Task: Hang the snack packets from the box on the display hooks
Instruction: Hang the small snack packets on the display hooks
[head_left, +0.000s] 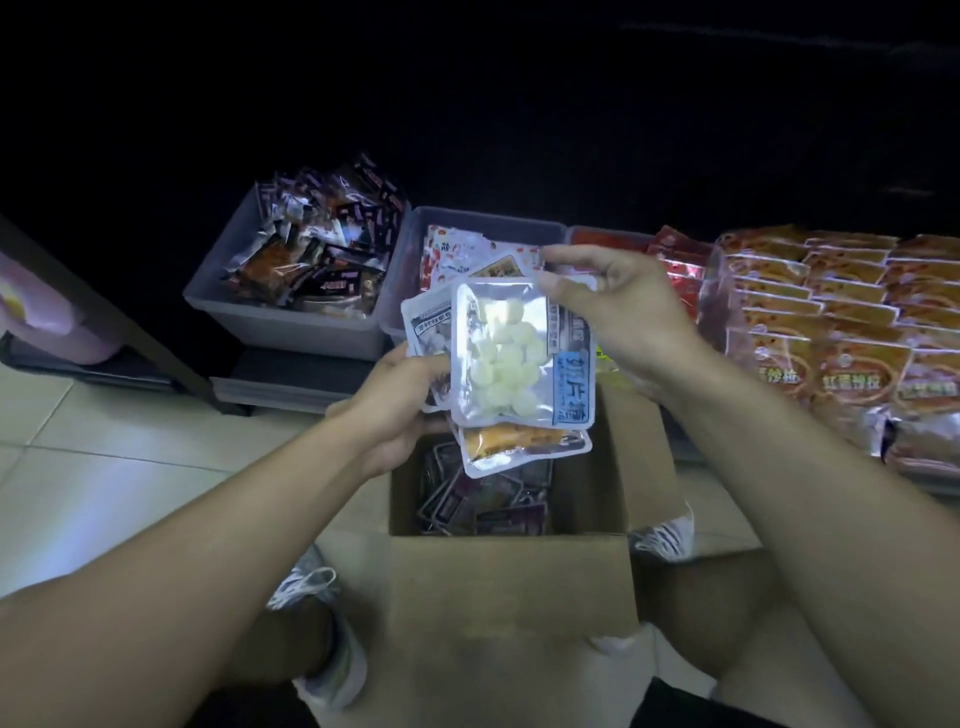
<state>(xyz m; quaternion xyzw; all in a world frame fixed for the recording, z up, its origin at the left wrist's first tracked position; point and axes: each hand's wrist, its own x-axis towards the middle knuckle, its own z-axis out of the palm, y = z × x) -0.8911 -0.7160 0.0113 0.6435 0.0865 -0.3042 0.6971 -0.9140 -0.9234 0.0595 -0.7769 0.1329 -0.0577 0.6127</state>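
Your left hand (397, 410) holds a stack of packets (511, 358); your right hand (597, 306) pinches the top one's corner. None looks hung yet, and more wait in the box (511, 587); no hooks show.

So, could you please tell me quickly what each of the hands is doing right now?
Left hand: holds a stack of snack packets above the cardboard box.
Right hand: pinches the top corner of the front packet.

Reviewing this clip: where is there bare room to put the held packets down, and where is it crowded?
Bare floor tiles lie left of the cardboard box, in front of the grey bins. Crowded: both bins are heaped, the noodle packs fill the right side, and the box holds dark packets. The left hand and right hand hold the packet stack.
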